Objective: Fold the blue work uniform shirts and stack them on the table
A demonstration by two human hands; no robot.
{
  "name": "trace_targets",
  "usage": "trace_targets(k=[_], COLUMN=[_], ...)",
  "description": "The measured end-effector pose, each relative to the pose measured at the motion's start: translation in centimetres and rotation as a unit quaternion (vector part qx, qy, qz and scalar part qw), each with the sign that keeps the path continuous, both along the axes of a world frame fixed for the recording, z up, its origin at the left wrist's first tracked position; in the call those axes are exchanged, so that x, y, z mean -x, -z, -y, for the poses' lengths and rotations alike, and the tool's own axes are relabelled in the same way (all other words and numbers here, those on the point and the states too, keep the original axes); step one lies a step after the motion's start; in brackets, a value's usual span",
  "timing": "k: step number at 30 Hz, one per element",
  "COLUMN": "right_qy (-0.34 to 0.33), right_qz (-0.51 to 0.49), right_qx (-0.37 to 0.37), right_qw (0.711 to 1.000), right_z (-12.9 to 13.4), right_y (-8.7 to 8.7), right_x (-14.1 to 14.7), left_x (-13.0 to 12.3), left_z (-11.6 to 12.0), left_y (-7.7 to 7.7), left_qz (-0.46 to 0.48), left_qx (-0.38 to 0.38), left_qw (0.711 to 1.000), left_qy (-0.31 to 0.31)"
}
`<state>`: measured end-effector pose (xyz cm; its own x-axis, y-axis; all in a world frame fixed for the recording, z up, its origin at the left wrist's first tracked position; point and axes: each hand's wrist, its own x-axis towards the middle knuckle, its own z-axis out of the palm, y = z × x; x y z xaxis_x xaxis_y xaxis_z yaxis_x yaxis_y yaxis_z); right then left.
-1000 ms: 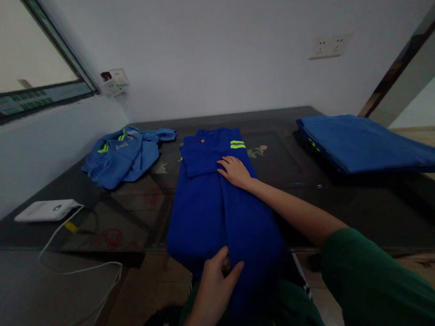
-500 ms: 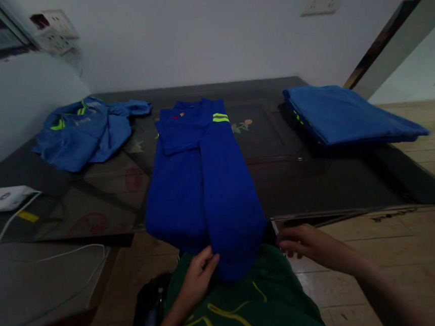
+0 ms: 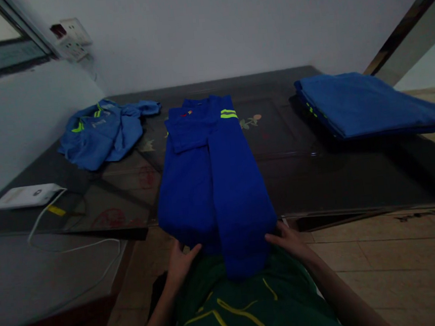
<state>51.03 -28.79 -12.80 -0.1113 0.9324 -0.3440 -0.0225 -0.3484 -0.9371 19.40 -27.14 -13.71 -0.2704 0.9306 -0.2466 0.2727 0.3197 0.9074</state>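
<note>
Fingers spread from thumbs on left hand point(image 3: 181, 265) and right hand point(image 3: 293, 242), at low sides of blue work jacket point(image 3: 190, 196); pinch unclear. Jacket lies on counter point(image 3: 356, 181), low end past edge. Best keep sides even, sleeve point(image 3: 237, 196) flat.

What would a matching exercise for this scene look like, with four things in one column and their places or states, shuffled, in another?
Things
1. Dark blue garment
2. Lighter blue garment
3. Blue cloth stack
4. White device

Places or states
A. Folded flat, at the right side of the table
B. Reaching past the table's near edge, between the left hand and the right hand
C. Near the table's left front, a white cable at one end
D. Rumpled, toward the back left

Right pairs: 1-B, 2-D, 3-A, 4-C
</note>
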Motion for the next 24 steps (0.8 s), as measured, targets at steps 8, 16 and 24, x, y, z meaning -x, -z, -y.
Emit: trace_targets(k=[8, 16, 24], right_qy=[-0.025, 0.061, -0.021], right_qz=[0.036, 0.117, -0.044], right_qx=[0.012, -0.009, 0.099], right_qw=[0.999, 0.991, 0.994], right_z=[0.7, 1.8, 3.3], right_y=[-2.2, -4.2, -2.0], right_x=[0.9, 1.5, 1.1], left_x=[-0.3, 1.7, 0.1], left_z=[3.4, 4.0, 4.5], left_y=[-2.2, -4.1, -3.2], left_qz=[0.018, 0.074, 0.008], left_qx=[0.078, 0.077, 0.128], left_qw=[0.997, 0.994, 0.992], left_qy=[-0.025, -0.002, 0.010])
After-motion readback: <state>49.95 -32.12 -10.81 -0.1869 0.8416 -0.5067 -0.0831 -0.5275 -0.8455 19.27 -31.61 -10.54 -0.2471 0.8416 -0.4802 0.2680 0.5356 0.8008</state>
